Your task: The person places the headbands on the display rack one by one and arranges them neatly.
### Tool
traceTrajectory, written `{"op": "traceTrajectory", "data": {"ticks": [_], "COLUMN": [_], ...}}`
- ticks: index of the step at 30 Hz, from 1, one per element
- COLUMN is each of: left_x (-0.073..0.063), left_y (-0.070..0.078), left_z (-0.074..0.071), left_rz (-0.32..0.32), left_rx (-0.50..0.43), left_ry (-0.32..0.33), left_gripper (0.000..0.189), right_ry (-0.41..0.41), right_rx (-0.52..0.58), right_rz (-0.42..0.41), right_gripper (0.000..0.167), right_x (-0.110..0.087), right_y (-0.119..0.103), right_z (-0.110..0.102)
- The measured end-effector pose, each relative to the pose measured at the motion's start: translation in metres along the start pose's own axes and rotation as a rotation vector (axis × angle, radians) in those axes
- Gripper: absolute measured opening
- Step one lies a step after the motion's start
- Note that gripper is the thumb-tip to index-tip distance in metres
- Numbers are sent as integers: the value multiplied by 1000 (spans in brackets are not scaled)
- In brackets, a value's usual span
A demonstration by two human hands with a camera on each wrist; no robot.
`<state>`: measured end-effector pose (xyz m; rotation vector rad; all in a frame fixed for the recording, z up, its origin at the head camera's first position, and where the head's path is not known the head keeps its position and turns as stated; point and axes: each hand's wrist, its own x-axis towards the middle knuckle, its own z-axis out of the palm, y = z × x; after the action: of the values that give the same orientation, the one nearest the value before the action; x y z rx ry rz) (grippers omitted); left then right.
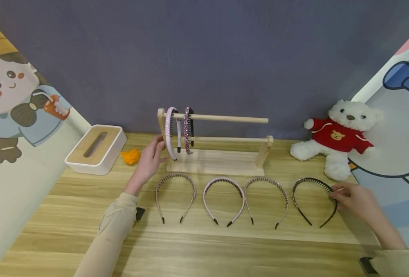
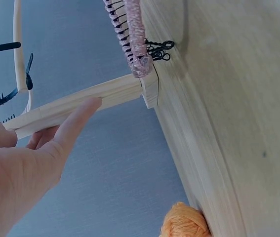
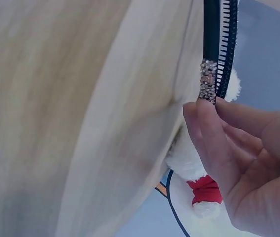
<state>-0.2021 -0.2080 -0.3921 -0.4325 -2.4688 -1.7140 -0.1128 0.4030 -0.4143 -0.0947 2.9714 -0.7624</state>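
In the head view, my right hand point(image 1: 355, 198) pinches the right side of a black toothed headband point(image 1: 308, 179) at the right end of a row. Up close, the right wrist view shows thumb and fingers at a rhinestone-covered part of this black headband point(image 3: 210, 29). My left hand point(image 1: 150, 156) grips the left post of a wooden headband stand point(image 1: 215, 163); in the left wrist view, the post point(image 2: 122, 89) runs between thumb and fingers. Hanging from the stand's upper rod are a pale pink headband point(image 1: 169, 132) and a glittery pink-purple one point(image 1: 186, 132).
Left of the black headband lie a beaded headband point(image 1: 266, 179), a pale pink one point(image 1: 222, 179) and another beaded one point(image 1: 175, 175). A tissue box point(image 1: 116, 146) and an orange yarn ball point(image 1: 131, 156) stand left. A white teddy bear point(image 1: 336, 134) sits right, against the wall.
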Motion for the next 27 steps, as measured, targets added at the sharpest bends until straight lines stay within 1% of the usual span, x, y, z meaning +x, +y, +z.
{"op": "traceTrajectory", "data": {"ticks": [6,13,19,27], "left_x": [1,1,1,0], "left_y": [-1,-1,-1,0], "left_z": [0,0,0,0], "left_rz": [5,13,-2,-14], "left_rx": [2,0,-13,-6], "left_ry": [0,-1,-3,2], "left_gripper": [47,47,47,46], "right_ry": [4,29,32,43], "right_rx": [10,-38,-49,1], "right_rz": [3,-9,-5,2], "right_gripper": [25,24,26,26], "right_x": [-1,0,1,4], "right_y": [-6,-12,-20,-28], "right_z": [-6,-12,-16,-19]}}
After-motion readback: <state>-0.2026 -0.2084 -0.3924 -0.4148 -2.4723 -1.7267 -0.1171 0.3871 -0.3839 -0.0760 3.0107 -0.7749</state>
